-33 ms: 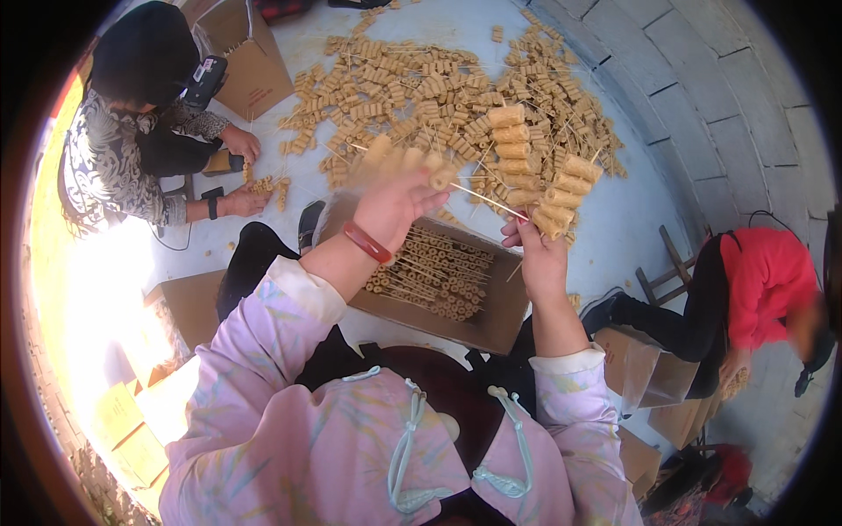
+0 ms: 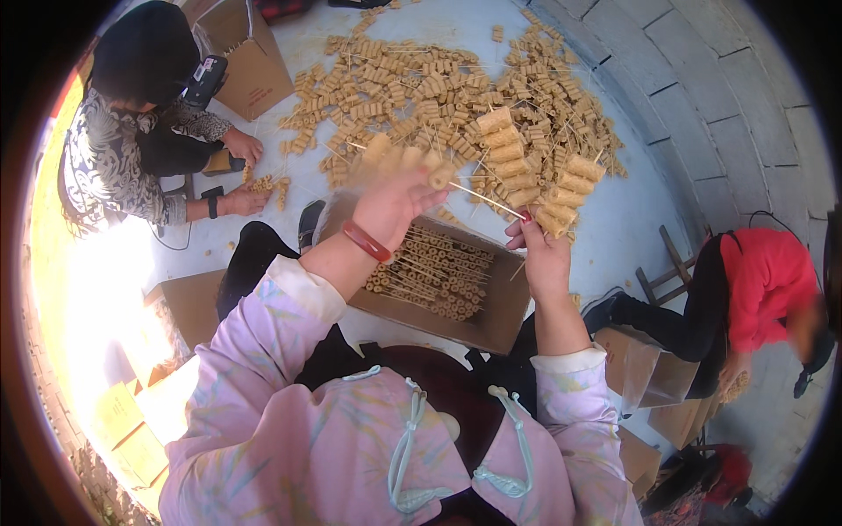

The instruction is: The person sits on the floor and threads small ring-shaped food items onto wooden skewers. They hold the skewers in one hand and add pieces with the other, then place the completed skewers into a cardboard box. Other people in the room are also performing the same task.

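Observation:
My left hand (image 2: 396, 202), wearing a reddish bracelet, is closed round a skewer (image 2: 441, 177) of tan, ring-shaped food pieces, partly smeared by motion. Its bare stick runs across to my right hand (image 2: 542, 250), which pinches the stick's end. Two more loaded skewers fan upward from the right hand: one skewer (image 2: 506, 151) leans left, the other skewer (image 2: 570, 193) leans right. Under both hands stands an open cardboard box (image 2: 504, 311), with skewers (image 2: 438, 272) of the same pieces laid in rows inside.
A large heap of loaded skewers (image 2: 421, 83) covers the pale surface ahead. At left a person (image 2: 114, 167) handles skewers beside a cardboard box (image 2: 254, 83). A person in red (image 2: 767, 280) bends over boxes at right, near a wooden stool (image 2: 671, 267) and block wall (image 2: 702, 105).
The fanned skewers in my right hand have shifted slightly, the nearer-left one tipping left. My left hand has hardly moved.

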`<state>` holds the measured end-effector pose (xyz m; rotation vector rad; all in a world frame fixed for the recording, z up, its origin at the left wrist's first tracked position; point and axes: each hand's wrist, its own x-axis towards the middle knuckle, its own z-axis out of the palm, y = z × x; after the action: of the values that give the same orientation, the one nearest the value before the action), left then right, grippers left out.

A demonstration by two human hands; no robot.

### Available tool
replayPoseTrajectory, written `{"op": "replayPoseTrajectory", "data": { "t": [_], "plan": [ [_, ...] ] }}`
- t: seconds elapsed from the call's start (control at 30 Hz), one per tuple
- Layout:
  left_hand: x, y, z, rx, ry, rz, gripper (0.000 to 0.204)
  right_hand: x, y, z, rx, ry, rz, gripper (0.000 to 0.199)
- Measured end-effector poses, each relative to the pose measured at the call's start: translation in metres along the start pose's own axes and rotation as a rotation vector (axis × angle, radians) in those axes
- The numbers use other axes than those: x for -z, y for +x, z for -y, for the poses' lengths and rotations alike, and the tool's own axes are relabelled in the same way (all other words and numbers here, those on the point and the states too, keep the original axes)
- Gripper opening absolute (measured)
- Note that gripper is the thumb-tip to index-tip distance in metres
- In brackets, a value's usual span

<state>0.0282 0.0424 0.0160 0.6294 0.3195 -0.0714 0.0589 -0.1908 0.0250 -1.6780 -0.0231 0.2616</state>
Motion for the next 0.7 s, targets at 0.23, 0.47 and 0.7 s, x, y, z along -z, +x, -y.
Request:
{"op": "replayPoseTrajectory", "data": {
  "t": [0.23, 0.47, 0.7],
  "plan": [
    [-0.010, -0.008, 0.009, 0.164, 0.336, 0.064, 0.039, 0.008, -0.003, 0.007, 0.231, -0.294, -0.050, 0.019],
    [-0.010, -0.007, 0.023, 0.108, 0.343, 0.140, 0.045, -0.015, -0.028, 0.001, 0.206, -0.322, 0.093, 0.020],
    [-0.007, -0.001, 0.032, 0.063, 0.448, 0.099, 0.046, -0.031, -0.025, -0.013, 0.325, -0.505, 0.034, 0.014]
  ]
}}
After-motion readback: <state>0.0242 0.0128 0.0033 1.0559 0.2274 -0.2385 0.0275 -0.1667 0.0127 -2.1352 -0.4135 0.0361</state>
